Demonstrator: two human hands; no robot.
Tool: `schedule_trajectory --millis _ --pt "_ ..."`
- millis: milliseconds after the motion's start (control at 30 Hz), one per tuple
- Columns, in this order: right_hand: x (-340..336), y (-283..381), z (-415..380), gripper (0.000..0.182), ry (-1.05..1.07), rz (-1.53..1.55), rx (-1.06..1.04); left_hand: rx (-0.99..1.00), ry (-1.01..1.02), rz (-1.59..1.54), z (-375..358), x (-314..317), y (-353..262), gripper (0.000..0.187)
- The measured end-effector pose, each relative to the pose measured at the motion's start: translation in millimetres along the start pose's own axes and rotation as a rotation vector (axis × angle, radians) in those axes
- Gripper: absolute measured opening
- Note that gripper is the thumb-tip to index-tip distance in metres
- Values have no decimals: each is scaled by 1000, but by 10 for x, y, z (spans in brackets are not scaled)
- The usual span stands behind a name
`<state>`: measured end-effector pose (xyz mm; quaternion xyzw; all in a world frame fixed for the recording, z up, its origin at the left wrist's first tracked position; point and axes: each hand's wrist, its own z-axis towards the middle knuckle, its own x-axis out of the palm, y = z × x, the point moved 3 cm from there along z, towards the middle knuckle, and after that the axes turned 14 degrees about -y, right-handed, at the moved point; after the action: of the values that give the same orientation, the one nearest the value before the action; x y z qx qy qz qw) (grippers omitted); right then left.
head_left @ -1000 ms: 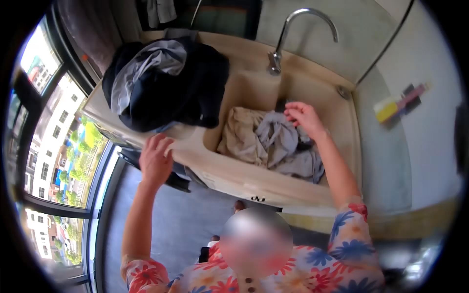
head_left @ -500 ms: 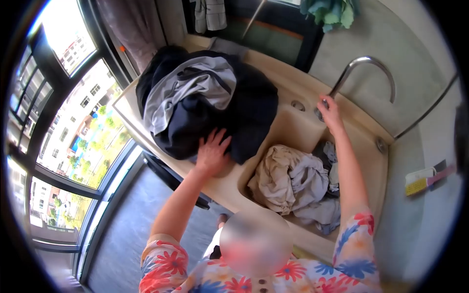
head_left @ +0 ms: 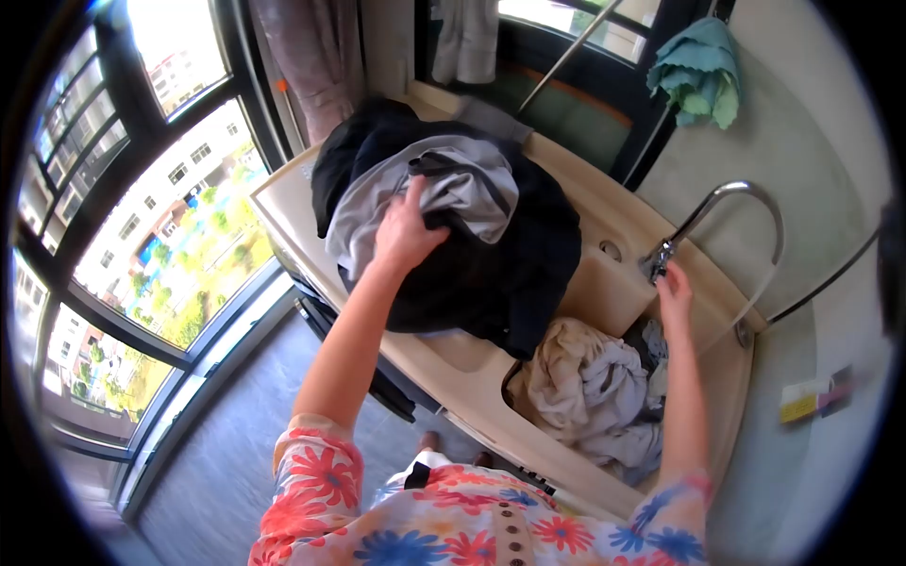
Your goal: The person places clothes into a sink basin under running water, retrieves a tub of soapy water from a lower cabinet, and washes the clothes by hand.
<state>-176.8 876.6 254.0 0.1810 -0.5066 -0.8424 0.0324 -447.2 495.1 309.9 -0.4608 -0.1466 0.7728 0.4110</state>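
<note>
My left hand (head_left: 410, 234) rests on a heap of laundry, its thumb and index finger spread apart over a grey garment (head_left: 363, 209). Dark clothes (head_left: 533, 226) lie under and around that garment on the sink's ledge. At the faucet (head_left: 713, 200), my right hand (head_left: 674, 300) has its fingers on the handle (head_left: 660, 264) near the base. A thin stream of water seems to fall from the spout. Below, beige and pale grey clothes (head_left: 590, 373) fill the basin, partly hidden behind my right forearm.
The beige sink (head_left: 444, 377) has a raised rim and a round drain fitting (head_left: 611, 250). A green cloth (head_left: 698, 71) hangs at the back right. A brush (head_left: 812, 404) is on the right wall. Tall windows (head_left: 179, 189) stand at the left.
My left hand has moved up from the dark cloth onto the grey garment. My right hand has shifted lower on the faucet handle, and water now appears at the spout. The view has turned.
</note>
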Motion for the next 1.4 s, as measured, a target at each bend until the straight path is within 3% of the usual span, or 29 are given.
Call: schedule_trajectory --millis 100,167,300,333,367,433,467,533,633,700,767,833,900,933,1033,1100,1133,1233,1267,1333,1400 --pt "-69 183 -317 41 22 123 191 -184 184 -440 -16 315 172 43" --pt "21 560 -678 40 207 264 372 -182 207 -665 -264 137 -322 32" --pt "298 905 -1087 55 510 729 620 256 375 -877 -960 14 -1273 31" --pt "362 875 -1103 58 506 726 574 343 526 -865 -1193 16 -1466 27" --pt "388 547 -1107 56 508 675 596 437 804 -847 -1500 179 -1596 31" --pt "218 -283 -1182 51 507 571 642 657 787 -714 -1962 280 -1646 41" --pt "51 -315 -1236 49 470 460 603 739 806 -694 -2149 325 -1633 45" --pt "-303 -498 -1383 46 409 268 565 795 964 -833 -2342 410 -1497 47" --pt "-955 -1142 -1540 46 317 13 551 701 1029 -741 -2038 -112 -1409 40" --pt "-1436 -1773 -1476 46 263 -169 487 600 756 -905 -1754 -241 -1201 34" --pt "-1992 -2667 -1329 47 255 -375 340 527 435 -710 -1318 -288 -893 32" --pt "-2171 -1824 -1278 48 148 -529 368 397 191 -338 -990 -216 -481 41" --pt "-2207 -1283 -1370 47 -16 -320 605 401 37 -113 -730 -221 -156 60" --pt "-2243 -1204 -1417 47 -98 -212 717 351 34 -78 -677 -185 -69 65" --pt "-2455 -1522 -1364 32 -124 -145 687 202 92 -15 -589 -8 94 80" --pt "-2339 -1371 -1366 32 -9 -230 714 98 223 -36 -585 204 172 88" --pt "-2224 -1179 -1362 32 50 -273 727 93 213 -19 -576 211 108 73" --pt "-1953 -621 -1402 31 338 -351 657 82 183 -155 -464 422 219 55" --pt "-1986 -663 -1388 33 344 -358 659 -7 88 -327 -481 412 160 38" --pt "-2131 -836 -1331 35 353 -372 666 32 104 -551 -517 244 -229 36" --pt "-2398 -958 -1244 37 143 -384 663 118 103 -770 -622 103 -673 34"
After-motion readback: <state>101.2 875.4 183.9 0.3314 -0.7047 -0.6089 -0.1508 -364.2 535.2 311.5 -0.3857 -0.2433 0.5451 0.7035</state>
